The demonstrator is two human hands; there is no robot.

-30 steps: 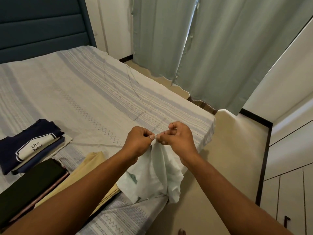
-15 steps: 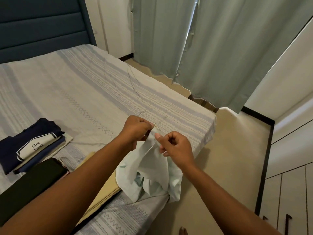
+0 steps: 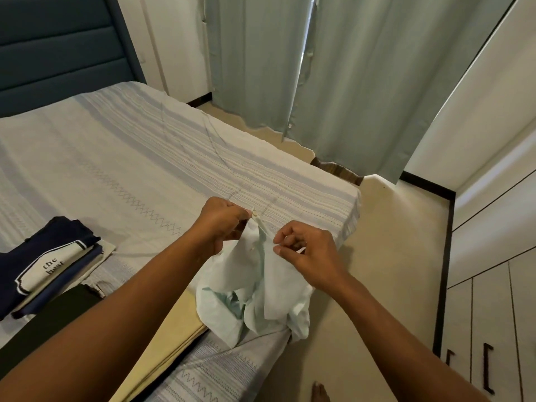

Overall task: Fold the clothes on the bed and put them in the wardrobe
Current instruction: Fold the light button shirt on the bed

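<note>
A pale mint buttoned shirt [image 3: 261, 291] hangs bunched over the near corner of the bed [image 3: 130, 158]. My left hand [image 3: 222, 220] pinches its buttoned edge up high, a small button showing at the fingertips. My right hand [image 3: 307, 253] pinches the same edge a little lower and to the right. The shirt's lower part drapes over the bed edge. Under my left forearm lies a yellow garment [image 3: 171, 338]. Folded clothes sit at the left: a navy pile with a "the best" print [image 3: 49, 262] and a black piece [image 3: 49, 323].
White wardrobe doors with dark handles [image 3: 487, 367] stand at the right. Grey-green curtains [image 3: 333, 82] hang beyond the bed, and a blue padded headboard [image 3: 58, 47] is at the far left. Beige floor [image 3: 391, 256] runs between bed and wardrobe; a bare foot [image 3: 319, 394] shows at the bottom.
My hands, which met at one spot on the shirt, have drawn apart. The right hand slid down and to the right along the edge; the left stayed high.
</note>
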